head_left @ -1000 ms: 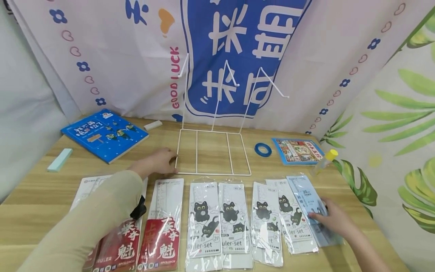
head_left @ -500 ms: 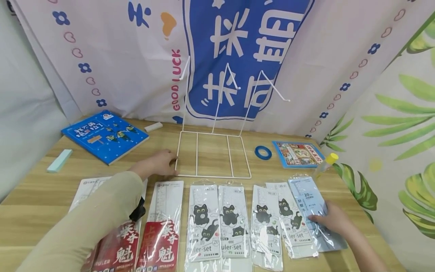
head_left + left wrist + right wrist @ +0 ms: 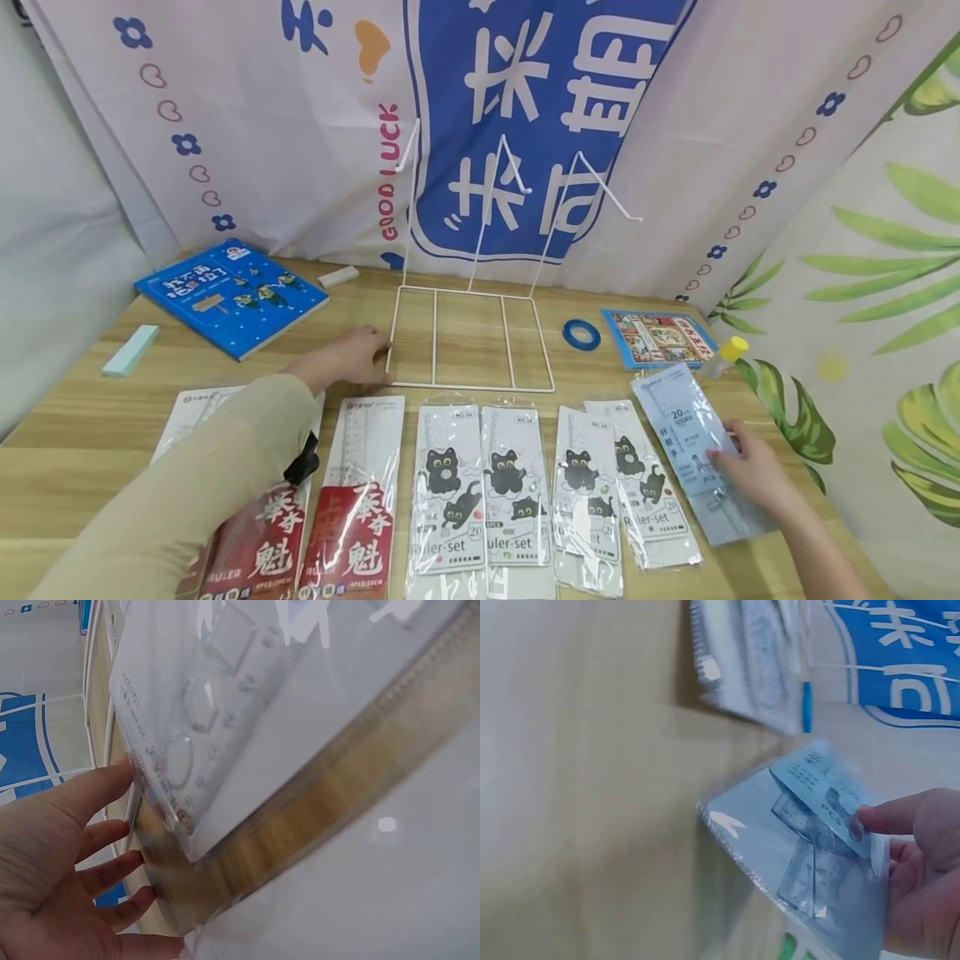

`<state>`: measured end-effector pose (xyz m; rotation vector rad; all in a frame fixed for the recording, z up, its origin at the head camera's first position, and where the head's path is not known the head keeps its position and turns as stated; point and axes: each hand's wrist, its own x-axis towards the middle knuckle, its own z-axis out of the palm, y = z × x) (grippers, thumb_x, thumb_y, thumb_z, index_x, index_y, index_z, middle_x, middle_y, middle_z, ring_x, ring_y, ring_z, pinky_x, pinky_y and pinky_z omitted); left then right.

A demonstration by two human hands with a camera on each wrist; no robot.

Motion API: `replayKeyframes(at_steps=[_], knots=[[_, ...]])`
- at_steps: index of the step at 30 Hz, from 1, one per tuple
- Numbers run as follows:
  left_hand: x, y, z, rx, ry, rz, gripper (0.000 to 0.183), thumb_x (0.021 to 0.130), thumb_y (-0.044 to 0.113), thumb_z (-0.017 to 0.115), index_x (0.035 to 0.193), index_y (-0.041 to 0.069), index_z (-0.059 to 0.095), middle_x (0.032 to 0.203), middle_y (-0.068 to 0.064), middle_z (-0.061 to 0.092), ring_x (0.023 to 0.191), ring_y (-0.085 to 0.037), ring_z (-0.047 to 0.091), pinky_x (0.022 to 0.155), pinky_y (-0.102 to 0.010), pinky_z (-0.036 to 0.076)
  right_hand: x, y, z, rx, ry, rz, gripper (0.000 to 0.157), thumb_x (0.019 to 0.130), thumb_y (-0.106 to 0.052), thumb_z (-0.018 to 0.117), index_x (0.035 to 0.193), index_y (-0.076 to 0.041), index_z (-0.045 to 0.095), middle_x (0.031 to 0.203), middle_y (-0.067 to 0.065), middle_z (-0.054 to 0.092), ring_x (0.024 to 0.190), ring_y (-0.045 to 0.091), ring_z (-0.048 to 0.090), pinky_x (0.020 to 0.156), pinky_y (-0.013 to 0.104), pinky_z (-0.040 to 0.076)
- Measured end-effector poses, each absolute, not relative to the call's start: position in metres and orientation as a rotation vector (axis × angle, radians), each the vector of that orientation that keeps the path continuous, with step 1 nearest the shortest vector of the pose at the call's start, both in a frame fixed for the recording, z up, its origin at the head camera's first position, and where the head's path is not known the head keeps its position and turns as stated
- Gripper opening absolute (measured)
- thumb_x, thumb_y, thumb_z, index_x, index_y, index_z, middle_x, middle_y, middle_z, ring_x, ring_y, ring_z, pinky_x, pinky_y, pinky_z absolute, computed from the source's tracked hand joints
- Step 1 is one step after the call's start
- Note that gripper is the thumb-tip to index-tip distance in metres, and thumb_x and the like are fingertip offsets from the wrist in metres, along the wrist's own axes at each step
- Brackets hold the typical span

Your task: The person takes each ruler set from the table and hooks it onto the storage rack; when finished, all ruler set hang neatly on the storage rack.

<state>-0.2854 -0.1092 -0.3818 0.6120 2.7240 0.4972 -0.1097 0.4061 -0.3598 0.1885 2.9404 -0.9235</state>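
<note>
In the head view, my right hand pinches a pale blue ruler-set packet by its right edge. The packet tilts up off the table, and its bagged clear pieces show in the right wrist view. My left hand rests beside the front left corner of a white wire display rack, fingertips at its side wire. Its fingers are spread and loosely bent in the left wrist view. The rack's three hooks hold nothing. Below my left forearm lie red ruler packets, partly hidden by the sleeve.
Several black-cat ruler packets lie in a row along the front. A blue book, a white block and a mint block are at left. Blue tape, a picture booklet and a yellow-capped bottle stand right.
My right hand has lifted the pale blue packet from beside the cat packets and shifted it slightly right and up. The left hand stays at the rack corner.
</note>
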Motion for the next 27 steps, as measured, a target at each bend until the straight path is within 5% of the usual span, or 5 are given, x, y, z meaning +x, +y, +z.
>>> replayKeyframes(at_steps=[4, 8, 16, 27], knots=[[-0.286, -0.109, -0.381, 0.624, 2.733, 0.489, 0.063, 0.080, 0.029, 0.067, 0.129, -0.004, 0.043, 0.132, -0.031, 0.032, 0.120, -0.044, 0.033, 0.099, -0.054, 0.029, -0.110, 0.398, -0.340, 0.110, 3.012, -1.039, 0.044, 0.091, -0.007, 0.048, 0.126, 0.013, 0.031, 0.102, 0.035, 0.053, 0.075, 0.026, 0.062, 0.056, 0.031, 0.052], [-0.286, -0.109, -0.381, 0.611, 2.731, 0.481, 0.064, 0.080, 0.029, 0.067, 0.129, -0.003, 0.043, 0.132, -0.031, 0.033, 0.120, -0.044, 0.033, 0.099, -0.054, 0.028, -0.113, 0.387, -0.318, -0.075, 3.070, -1.171, 0.039, 0.092, -0.005, 0.046, 0.126, 0.009, 0.033, 0.102, 0.032, 0.055, 0.074, 0.011, 0.062, 0.057, 0.029, 0.053], [-0.285, -0.107, -0.381, 0.590, 2.718, 0.492, 0.064, 0.080, 0.029, 0.068, 0.130, -0.003, 0.042, 0.133, -0.030, 0.032, 0.121, -0.044, 0.032, 0.099, -0.055, 0.028, -0.124, 0.357, -0.267, -0.365, 3.147, -1.325, 0.035, 0.089, -0.002, 0.051, 0.123, 0.001, 0.043, 0.095, -0.020, 0.058, 0.080, 0.001, 0.060, 0.063, 0.019, 0.052], [-0.286, -0.106, -0.383, 0.574, 2.724, 0.495, 0.064, 0.079, 0.029, 0.069, 0.129, -0.001, 0.044, 0.134, -0.030, 0.032, 0.121, -0.044, 0.031, 0.099, -0.056, 0.027, -0.145, 0.339, -0.237, -0.258, 3.105, -1.422, 0.033, 0.091, -0.012, 0.053, 0.123, -0.012, 0.046, 0.098, -0.015, 0.059, 0.083, 0.002, 0.061, 0.066, 0.021, 0.051]])
